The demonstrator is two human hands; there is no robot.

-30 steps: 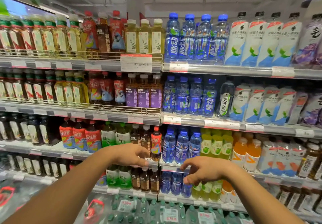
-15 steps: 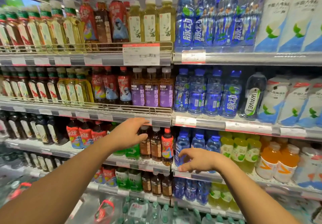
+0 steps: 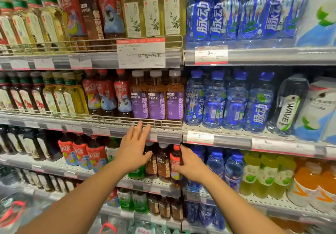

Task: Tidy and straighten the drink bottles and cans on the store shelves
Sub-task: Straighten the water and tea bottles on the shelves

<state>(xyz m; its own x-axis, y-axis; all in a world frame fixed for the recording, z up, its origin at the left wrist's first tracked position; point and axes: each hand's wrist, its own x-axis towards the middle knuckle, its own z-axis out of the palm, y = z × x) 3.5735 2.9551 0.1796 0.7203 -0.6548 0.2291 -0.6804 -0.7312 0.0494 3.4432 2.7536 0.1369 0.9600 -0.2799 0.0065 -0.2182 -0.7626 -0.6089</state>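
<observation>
In the head view, your left hand (image 3: pixel 133 151) is spread wide with straight fingers, its fingertips (image 3: pixel 140 124) up at the wire rail (image 3: pixel 112 120) of the shelf above, holding nothing. Your right hand (image 3: pixel 190 166) rests open against the red-capped bottle (image 3: pixel 175 162) at the right end of the dark tea bottles (image 3: pixel 163 162), on the third shelf (image 3: pixel 145 183) down, centre. Risk, as a judgement: a sideways push high on these tall, narrow, smooth plastic bottles could topple one into the neighbouring blue bottles (image 3: pixel 216 162). Their glossy labels may slip under flat fingers.
</observation>
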